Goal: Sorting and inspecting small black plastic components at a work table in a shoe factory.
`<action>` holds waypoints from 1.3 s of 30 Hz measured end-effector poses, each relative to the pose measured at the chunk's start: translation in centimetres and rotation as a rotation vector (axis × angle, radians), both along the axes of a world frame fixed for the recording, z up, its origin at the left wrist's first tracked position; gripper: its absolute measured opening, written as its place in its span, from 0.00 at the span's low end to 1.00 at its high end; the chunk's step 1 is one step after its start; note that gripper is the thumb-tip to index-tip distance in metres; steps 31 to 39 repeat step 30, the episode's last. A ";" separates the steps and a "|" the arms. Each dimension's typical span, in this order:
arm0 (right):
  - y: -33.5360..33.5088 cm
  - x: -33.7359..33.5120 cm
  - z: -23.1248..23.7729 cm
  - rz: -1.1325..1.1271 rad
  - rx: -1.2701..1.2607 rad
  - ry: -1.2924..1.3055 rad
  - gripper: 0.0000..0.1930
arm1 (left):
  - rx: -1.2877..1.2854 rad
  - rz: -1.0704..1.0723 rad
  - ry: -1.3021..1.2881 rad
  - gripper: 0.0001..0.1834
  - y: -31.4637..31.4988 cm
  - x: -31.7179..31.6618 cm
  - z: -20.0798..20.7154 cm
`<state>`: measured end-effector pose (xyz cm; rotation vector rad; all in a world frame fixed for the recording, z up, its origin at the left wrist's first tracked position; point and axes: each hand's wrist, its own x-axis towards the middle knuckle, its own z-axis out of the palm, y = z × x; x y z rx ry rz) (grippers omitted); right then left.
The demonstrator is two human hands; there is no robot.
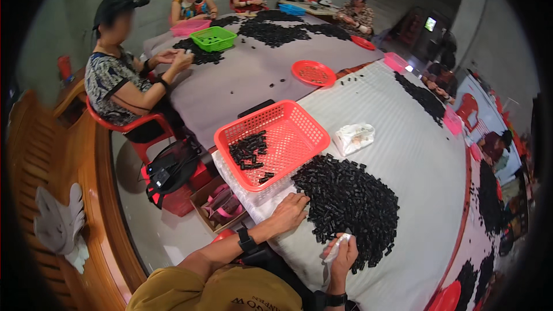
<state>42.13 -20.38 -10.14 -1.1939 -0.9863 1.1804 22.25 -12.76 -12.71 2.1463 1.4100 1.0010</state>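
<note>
— At the near edge of the table, what does each hand have?

— The right hand (343,255) is closed around a small white piece, pinched between thumb and fingers; what the piece is, I can't make out. The left hand (290,210) lies flat and open, fingertips touching the rim of the pile of small black parts (351,204), holding nothing.

— And the pile itself?

— Blocky, matte black plastic-looking pieces, heaped loosely on a pale ribbed cloth (403,144). Just beyond it sits a square red mesh basket (273,144) with a few of the same parts inside.

— Room to move?

— Bare cloth lies past the pile, up to a crumpled white bag (354,137). The table edge runs close under both wrists.

— Anything hidden?

— The right palm faces away, and the fisheye rim cuts off the far piles.
</note>
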 end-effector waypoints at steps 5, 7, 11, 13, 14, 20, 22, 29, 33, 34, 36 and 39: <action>-0.4 -1.2 -0.8 0.052 -0.001 0.039 0.08 | 0.072 -0.012 -0.049 0.19 -1.0 -0.8 0.2; -0.6 -1.5 -1.3 0.085 0.029 -0.012 0.08 | 0.112 0.011 -0.110 0.16 -1.6 -1.2 -0.1; -1.1 -1.4 -0.8 0.014 0.016 0.019 0.09 | 0.129 -0.023 -0.139 0.14 -2.4 -0.8 -1.0; -1.1 -1.2 -1.0 0.020 0.059 -0.019 0.09 | 0.094 0.006 -0.168 0.13 -2.8 -1.1 -0.8; -1.0 -1.2 -1.0 0.023 0.062 -0.004 0.09 | 0.052 0.015 -0.199 0.12 -2.9 -1.2 -0.6; -0.9 -1.4 -1.2 0.025 0.090 -0.008 0.09 | 0.275 0.191 -0.347 0.07 -4.2 -3.7 5.0; -0.9 -1.4 -1.4 0.021 0.110 -0.027 0.09 | 0.392 0.398 -0.330 0.05 -3.9 -5.9 6.3; -1.1 -1.9 -1.0 0.046 0.129 -0.122 0.09 | 0.535 0.958 -0.353 0.03 0.1 -16.1 6.9; -1.2 -2.0 -1.2 0.057 0.132 -0.107 0.10 | 0.441 0.978 -0.327 0.03 0.7 -18.0 6.7; -1.2 -2.0 -1.2 0.057 0.132 -0.107 0.10 | 0.441 0.978 -0.327 0.03 0.7 -18.0 6.7; -1.2 -2.0 -1.2 0.057 0.132 -0.107 0.10 | 0.441 0.978 -0.327 0.03 0.7 -18.0 6.7; -1.2 -2.0 -1.2 0.057 0.132 -0.107 0.10 | 0.441 0.978 -0.327 0.03 0.7 -18.0 6.7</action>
